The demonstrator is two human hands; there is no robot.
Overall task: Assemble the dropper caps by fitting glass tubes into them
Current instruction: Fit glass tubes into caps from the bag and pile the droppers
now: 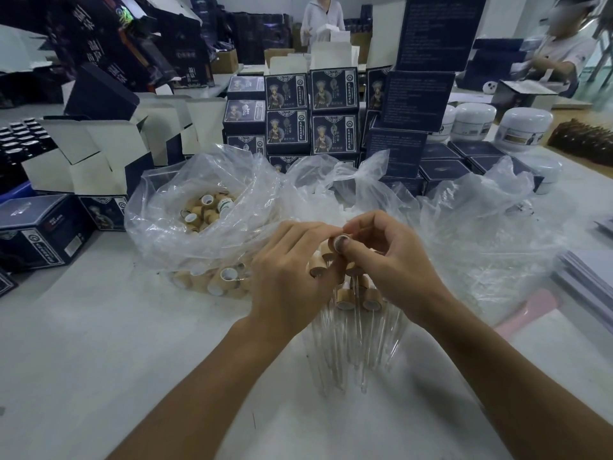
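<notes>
Now both hands meet above the white table, the left hand holding several bamboo dropper caps while the right hand pinches one cap between them.

Even, cool overhead light; soft shadows; edges bowed and blurred

Dark boxes: Chinese print, too blurred.

Wood-look matt caps, clear glossy glass tubes — crinkled shiny plastic bag.
</notes>
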